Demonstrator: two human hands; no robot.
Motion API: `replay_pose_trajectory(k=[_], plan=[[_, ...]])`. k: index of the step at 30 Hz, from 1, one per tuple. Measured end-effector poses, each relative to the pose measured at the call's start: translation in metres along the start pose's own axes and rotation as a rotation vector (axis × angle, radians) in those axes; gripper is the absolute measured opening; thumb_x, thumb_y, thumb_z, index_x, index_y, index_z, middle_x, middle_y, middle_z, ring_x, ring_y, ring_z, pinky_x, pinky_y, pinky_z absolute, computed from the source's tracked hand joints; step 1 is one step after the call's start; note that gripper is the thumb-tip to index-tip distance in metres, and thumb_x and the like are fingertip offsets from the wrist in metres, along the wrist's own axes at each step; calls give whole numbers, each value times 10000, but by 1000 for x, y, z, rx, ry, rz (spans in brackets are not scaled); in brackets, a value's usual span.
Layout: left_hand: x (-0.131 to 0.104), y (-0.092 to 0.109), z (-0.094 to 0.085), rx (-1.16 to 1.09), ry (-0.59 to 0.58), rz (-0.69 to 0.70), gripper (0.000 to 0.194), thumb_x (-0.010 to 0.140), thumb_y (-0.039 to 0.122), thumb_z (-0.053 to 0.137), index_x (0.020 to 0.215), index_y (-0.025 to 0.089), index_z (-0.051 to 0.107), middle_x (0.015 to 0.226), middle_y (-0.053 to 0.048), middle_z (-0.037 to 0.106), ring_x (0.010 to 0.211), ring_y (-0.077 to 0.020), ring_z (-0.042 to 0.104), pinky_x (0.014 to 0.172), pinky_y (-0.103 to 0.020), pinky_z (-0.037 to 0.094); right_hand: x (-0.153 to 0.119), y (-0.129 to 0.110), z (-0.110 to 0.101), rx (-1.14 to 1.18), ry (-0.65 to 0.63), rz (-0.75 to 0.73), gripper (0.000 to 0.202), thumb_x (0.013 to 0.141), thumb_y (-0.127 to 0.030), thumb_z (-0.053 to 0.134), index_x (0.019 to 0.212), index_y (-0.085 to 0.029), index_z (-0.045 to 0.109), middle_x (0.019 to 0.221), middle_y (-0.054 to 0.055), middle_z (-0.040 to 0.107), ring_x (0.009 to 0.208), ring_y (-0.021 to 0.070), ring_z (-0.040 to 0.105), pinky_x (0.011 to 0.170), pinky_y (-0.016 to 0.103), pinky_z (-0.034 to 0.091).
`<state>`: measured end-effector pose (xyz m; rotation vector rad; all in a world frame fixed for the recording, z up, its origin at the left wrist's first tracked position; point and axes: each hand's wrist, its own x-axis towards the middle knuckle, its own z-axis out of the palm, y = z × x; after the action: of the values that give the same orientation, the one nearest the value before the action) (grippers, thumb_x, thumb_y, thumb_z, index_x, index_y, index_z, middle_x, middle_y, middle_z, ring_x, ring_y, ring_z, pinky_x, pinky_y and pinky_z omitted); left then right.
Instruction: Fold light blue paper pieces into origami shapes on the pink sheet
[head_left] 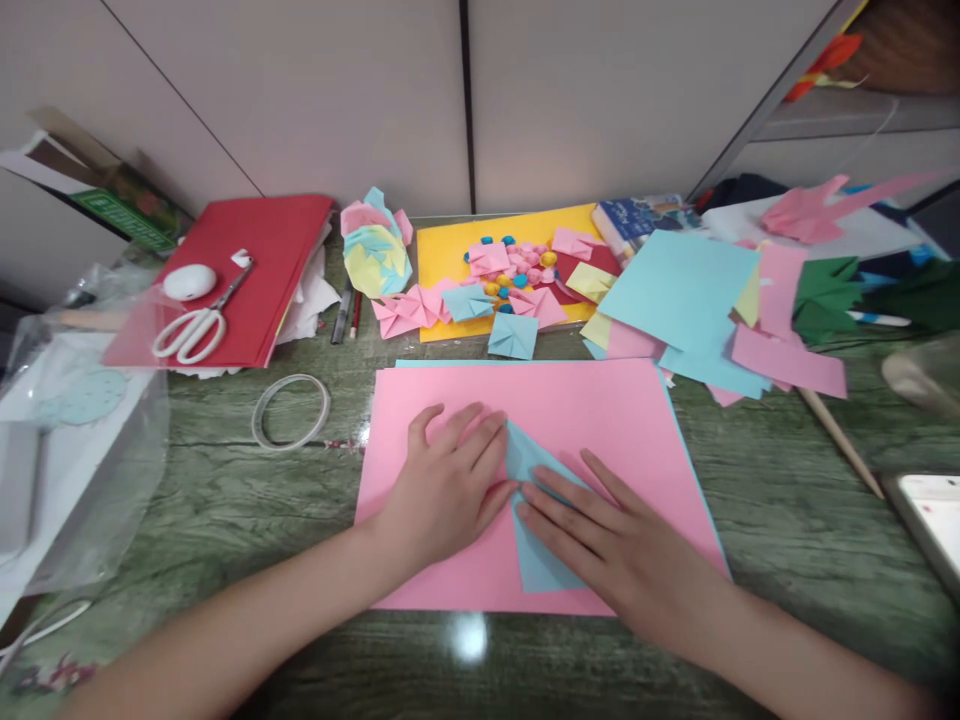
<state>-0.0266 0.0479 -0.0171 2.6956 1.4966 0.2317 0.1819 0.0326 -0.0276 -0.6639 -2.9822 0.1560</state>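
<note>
A light blue sheet of paper (551, 560), folded with a slanting upper edge, lies on a large pink sheet (600, 400). My right hand (600, 530) rests flat across the blue paper, fingers stretched out and slightly apart, covering much of it. Beside its left edge is my left hand (450, 485), palm down on the pink sheet with fingers spread. The left thumb tip touches the blue paper's edge close to my right fingertips. Another blue sheet peeks out beneath the pink one at the top and right.
White-handled scissors (191, 330) and a white case (190, 282) lie on a red folder (262, 270). A tape roll (291, 412) sits left of the pink sheet. Folded paper pieces cover a yellow sheet (442, 245) behind. Loose blue paper (679, 290) and a phone (930, 520) are at right.
</note>
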Motion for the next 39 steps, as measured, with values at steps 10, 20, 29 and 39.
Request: replay_pose_trajectory(k=[10,20,29,39], plan=[[-6,7,-6,-18,24,-50,435,771,412,411,1122,162,469,1210,-87,454,1142,-274,316,924,-490,187,-1,-4,-1,-7,63,5,462,795,-161,400,1250,-131,330,1258,88,422,1199,234,284,985,533,180],[-14,15,-12,-33,18,-108,444,783,435,386,1166,213,416,1243,-50,418,1170,-262,270,929,-482,170,-1,-14,-3,-97,169,80,437,768,-149,459,1200,-187,411,1078,84,534,1065,236,395,973,561,166],[-16,11,-10,-60,45,-91,482,750,485,421,1156,226,423,1226,-54,435,1175,-258,259,945,-492,128,-3,-23,-5,-195,222,96,362,783,-173,444,1145,-193,458,1147,84,503,1093,241,377,948,597,152],[-19,11,-10,-70,43,-88,527,717,530,437,1154,236,419,1249,-44,404,1189,-264,230,954,-511,108,1,-35,-27,-30,276,275,282,782,-225,444,1049,-237,534,1101,42,530,1061,234,390,963,589,60]])
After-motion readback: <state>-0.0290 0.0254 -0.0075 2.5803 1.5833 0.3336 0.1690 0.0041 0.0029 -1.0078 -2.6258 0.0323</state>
